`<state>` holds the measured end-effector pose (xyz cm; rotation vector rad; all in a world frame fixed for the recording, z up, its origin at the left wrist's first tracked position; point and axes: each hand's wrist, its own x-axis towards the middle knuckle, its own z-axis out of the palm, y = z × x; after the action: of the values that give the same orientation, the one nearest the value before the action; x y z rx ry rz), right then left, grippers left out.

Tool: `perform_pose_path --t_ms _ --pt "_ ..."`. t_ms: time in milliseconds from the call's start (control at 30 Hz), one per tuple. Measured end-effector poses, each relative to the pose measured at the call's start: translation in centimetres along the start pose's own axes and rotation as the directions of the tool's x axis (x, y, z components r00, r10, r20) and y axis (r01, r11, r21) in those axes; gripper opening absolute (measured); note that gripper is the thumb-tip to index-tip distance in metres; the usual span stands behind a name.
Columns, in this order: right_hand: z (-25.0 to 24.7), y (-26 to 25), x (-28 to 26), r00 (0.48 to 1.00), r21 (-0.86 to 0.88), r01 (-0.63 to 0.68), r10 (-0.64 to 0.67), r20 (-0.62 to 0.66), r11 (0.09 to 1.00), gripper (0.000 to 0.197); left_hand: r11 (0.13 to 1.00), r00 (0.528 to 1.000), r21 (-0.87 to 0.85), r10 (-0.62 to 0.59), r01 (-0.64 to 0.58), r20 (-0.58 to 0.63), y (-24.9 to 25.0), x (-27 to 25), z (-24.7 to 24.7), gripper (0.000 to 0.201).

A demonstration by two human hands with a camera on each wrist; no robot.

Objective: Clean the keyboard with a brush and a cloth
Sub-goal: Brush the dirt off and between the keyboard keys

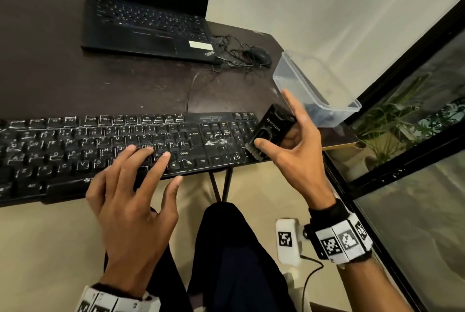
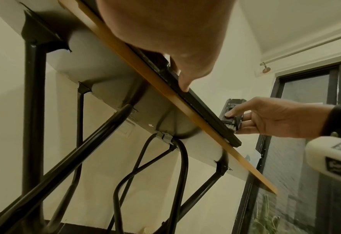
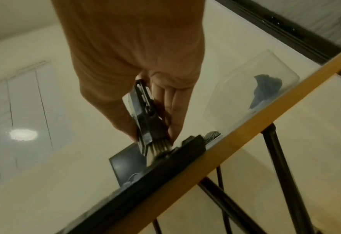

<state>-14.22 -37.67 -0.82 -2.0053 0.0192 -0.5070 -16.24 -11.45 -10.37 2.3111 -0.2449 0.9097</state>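
Your left hand (image 1: 130, 201) lay flat with fingers straight on the keyboard (image 1: 105, 150), steadying it, while your right hand (image 1: 294, 150) pinched the brush (image 1: 270, 133), bristles down on the numpad's dusty edge.

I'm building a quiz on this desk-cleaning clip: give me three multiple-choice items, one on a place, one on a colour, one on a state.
1. Where do the bristles of the small black plastic brush touch the black, dust-streaked keyboard?
A. its right end
B. its left end
C. its function row

2. What colour is the crumpled cloth in the clear plastic tub?
A. red
B. blue
C. yellow

3. How is the left hand placed?
A. gripping the cloth
B. curled into a fist
C. fingers straight, resting on the keys

Key: 1 A, the head view shows the right hand holding the brush at the number pad; 2 B, the right wrist view shows blue through the tub wall; 3 C, the fingertips lie flat on the keys.
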Motion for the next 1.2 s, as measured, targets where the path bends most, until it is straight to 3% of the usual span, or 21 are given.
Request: perform_pose_path --t_ms 67,200,300,367,467,600,700,833,967,1067,1200 --pt "0.1 0.0 -0.5 0.999 0.017 0.042 -0.042 0.028 0.999 0.095 1.0 1.0 0.01 0.012 -0.011 -0.018 -0.1 -0.1 0.2 0.034" --pt "-0.1 0.7 -0.2 0.997 -0.008 0.05 -0.05 -0.051 0.999 0.08 0.999 0.996 0.021 0.029 -0.028 -0.086 -0.2 0.1 1.0 0.029" --pt "0.2 0.2 -1.5 0.997 0.01 0.08 -0.081 0.016 0.997 0.078 1.0 0.992 0.023 0.007 -0.004 -0.126 -0.1 0.1 1.7 0.027" --pt "0.0 0.6 -1.9 0.993 -0.034 0.116 -0.115 0.01 0.993 0.075 1.0 0.993 0.01 0.006 -0.005 -0.115 -0.1 0.1 1.7 0.028" --pt "-0.3 1.2 -1.2 0.99 -0.059 0.092 -0.097 -0.102 0.994 0.075 1.0 0.995 -0.013 -0.002 0.001 -0.095 -0.2 0.1 1.5 0.029" --pt "-0.2 1.2 -1.5 0.991 -0.047 0.121 -0.124 -0.057 0.992 0.074 1.0 0.995 -0.016 0.019 -0.02 -0.1 -0.5 0.1 0.9 0.026" --pt "-0.7 1.7 -0.7 0.984 -0.048 0.122 -0.127 -0.125 0.991 0.075 0.999 0.996 -0.03 0.02 -0.023 -0.091 -0.6 0.0 0.6 0.024" --pt "-0.6 1.6 -1.3 0.99 0.011 0.123 -0.122 -0.064 0.992 0.074 0.999 0.996 -0.024 0.025 -0.027 -0.087 -0.6 0.1 0.5 0.025" --pt "-0.2 1.7 -1.2 0.988 0.008 0.107 -0.106 -0.112 0.994 0.074 0.999 0.997 -0.028 0.02 -0.022 -0.071 -0.6 0.0 0.4 0.026" --pt "0.7 0.9 -1.6 0.992 0.04 0.122 -0.122 0.003 0.992 0.075 0.999 0.997 -0.022 0.028 -0.029 -0.071 -0.6 0.0 0.5 0.026" --pt "1.2 0.5 -1.3 0.992 0.004 0.111 -0.111 -0.054 0.994 0.075 0.999 0.998 -0.032 0.014 -0.016 -0.056 -0.6 0.0 0.4 0.026"
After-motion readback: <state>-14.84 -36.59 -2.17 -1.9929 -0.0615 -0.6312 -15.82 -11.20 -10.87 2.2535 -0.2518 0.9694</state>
